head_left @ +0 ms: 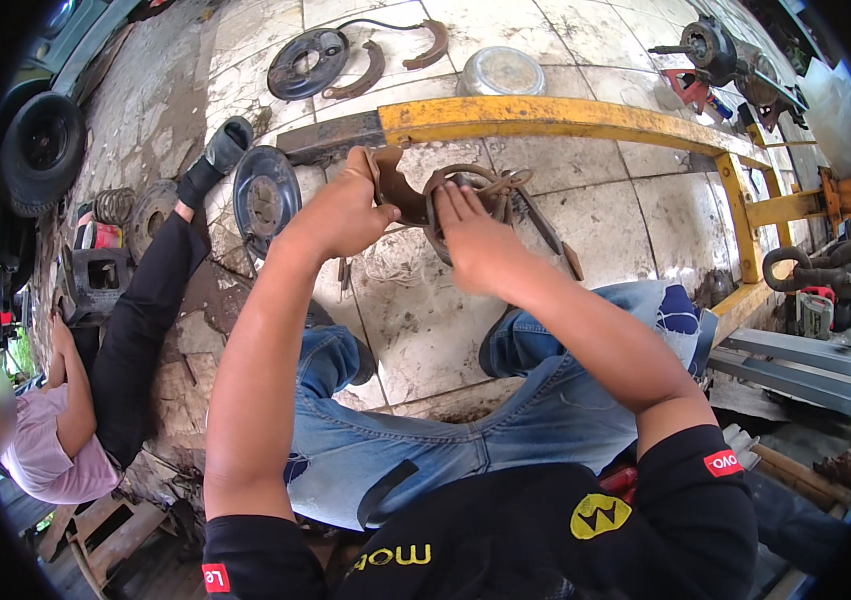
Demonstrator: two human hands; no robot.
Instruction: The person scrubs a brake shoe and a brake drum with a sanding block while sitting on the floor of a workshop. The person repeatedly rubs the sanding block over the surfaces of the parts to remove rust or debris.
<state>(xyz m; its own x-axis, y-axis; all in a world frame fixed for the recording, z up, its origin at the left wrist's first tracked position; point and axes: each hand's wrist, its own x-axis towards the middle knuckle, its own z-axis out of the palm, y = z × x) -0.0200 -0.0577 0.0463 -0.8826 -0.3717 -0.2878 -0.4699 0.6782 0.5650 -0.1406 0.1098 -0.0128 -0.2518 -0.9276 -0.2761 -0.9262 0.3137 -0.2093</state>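
Left hand [346, 210] closed around the far-left end of a curved brown plate [404, 200], thumb along its near side. Plate is between the two hands, over the middle of the tiled floor [586, 220]; whether it rests on the tiles, can't tell. Relation that counts: plate lies directly right of the left hand, long axis slanting from far-left to near-right, hollow side facing away and right. Left hand is the nearer one, gripping it; right hand [481, 240] sits just past the plate's right end, fingers straight and together, pressed on a rusty curved part [472, 173] (thumb hidden, so can't tell if it grips or only presses). Plate and rusty part nearly meet; contact unclear. Rusty bar [554, 232] slants off just right of the right hand.

Further out: black round plate [282, 190] near the tiled floor's left edge; yellow beam [546, 115] across, just beyond the hands. Past it, toward the floor's far edge, a black disc [286, 82], two curved shoes [374, 66] and a silver round cover [504, 72]. Off the left edge, a co-worker [61, 450], one leg stretched toward the tiles.
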